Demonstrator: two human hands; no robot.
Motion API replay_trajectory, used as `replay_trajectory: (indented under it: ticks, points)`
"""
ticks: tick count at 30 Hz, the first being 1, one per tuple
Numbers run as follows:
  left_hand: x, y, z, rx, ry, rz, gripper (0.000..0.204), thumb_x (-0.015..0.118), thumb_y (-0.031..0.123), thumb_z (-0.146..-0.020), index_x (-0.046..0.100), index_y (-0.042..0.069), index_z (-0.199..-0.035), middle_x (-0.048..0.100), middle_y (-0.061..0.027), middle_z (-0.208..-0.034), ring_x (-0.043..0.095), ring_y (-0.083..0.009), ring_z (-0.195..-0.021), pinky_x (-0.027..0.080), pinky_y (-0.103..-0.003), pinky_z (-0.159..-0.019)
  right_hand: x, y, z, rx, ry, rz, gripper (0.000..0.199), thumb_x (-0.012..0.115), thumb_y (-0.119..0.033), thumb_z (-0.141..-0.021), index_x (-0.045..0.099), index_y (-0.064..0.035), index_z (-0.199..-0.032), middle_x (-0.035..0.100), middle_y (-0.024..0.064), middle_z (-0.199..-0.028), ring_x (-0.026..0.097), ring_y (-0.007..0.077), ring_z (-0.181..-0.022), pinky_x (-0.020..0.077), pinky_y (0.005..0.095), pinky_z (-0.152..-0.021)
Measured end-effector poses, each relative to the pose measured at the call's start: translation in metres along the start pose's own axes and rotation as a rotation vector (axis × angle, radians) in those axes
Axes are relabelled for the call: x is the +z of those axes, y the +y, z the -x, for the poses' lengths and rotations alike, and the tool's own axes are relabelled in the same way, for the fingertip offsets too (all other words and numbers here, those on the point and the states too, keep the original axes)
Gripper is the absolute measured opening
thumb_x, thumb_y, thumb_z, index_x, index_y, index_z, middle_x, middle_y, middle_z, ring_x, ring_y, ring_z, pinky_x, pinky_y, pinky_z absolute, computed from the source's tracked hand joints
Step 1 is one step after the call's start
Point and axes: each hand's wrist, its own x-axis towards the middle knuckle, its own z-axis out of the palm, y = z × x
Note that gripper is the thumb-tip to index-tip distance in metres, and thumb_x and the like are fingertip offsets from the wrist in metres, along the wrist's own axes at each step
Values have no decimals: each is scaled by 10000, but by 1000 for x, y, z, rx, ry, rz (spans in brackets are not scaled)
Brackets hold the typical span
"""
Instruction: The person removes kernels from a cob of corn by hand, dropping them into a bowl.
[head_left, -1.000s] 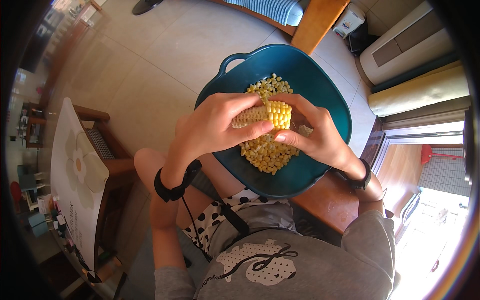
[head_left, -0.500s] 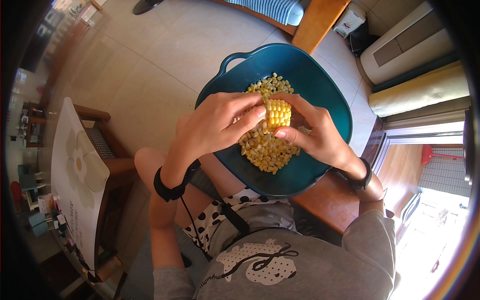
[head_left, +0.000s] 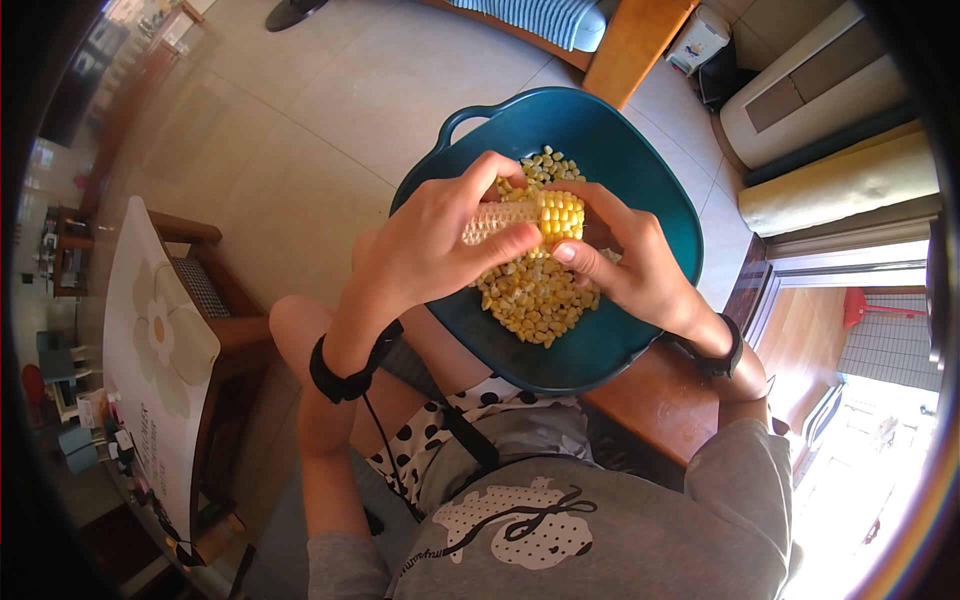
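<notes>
Over the teal basin (head_left: 650,180) I hold a corn cob (head_left: 560,214) lying crosswise. Its left stretch is stripped down to the pale core; yellow kernels still cover the right end. My left hand (head_left: 420,240) curves around the bare part, thumb along the near side and fingers on the far side. The kernel-covered end sits between the thumb and fingers of my right hand (head_left: 640,262). Beneath the cob, loose corn kernels (head_left: 540,305) lie heaped in the basin. The cob's left tip is partly hidden by my left hand.
The basin rests by my knees, with a brown wooden surface (head_left: 660,400) at its near right. To the left stands a small table with a flower-printed cover (head_left: 160,330). A white bin (head_left: 700,40) is at the far right. Black straps circle both wrists, and a cable trails from the left one.
My left fingers have lifted and spread, and the left thumb has dropped lower, exposing more of the stripped core. The right hand and the cob have hardly shifted.
</notes>
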Motion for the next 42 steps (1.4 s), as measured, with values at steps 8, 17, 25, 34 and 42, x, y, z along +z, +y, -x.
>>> replay_trajectory:
  ticks: [8,17,25,34,42]
  points:
    - [6,-8,0,159,11,-64,501,684,427,-818,503,7,-1022,647,-163,-814,656,-311,-691,494,-358,-581,-2,-5,0,27,-23,-27,483,642,-293,-885,484,14,-1222,651,116,-806,624,128,-696,485,277,-627]
    - [7,-7,2,156,-8,-35,393,658,330,-860,523,-22,-971,570,-147,-735,565,-252,-612,444,-313,-581,-3,-6,0,29,-64,-60,452,617,-282,-904,477,21,-1209,649,117,-813,623,121,-704,479,273,-627]
    - [4,-2,3,98,-22,-11,195,520,182,-944,532,-11,-972,516,-114,-651,488,-175,-538,397,-290,-528,-1,1,1,-46,-67,-48,484,578,-298,-928,441,25,-1261,595,42,-759,567,85,-588,449,221,-562]
    - [8,-6,5,51,111,4,292,339,179,-995,560,-1,-1060,562,-113,-694,533,-165,-594,426,-280,-597,-1,-1,0,-37,-60,-14,474,574,-311,-929,462,32,-1235,597,49,-714,554,85,-547,438,218,-540]
    - [5,-4,2,177,199,-63,237,413,136,-961,580,14,-1077,610,-95,-763,576,-164,-693,449,-281,-657,0,-3,0,5,8,10,460,603,-316,-910,504,44,-1178,593,69,-668,550,97,-545,435,245,-531]
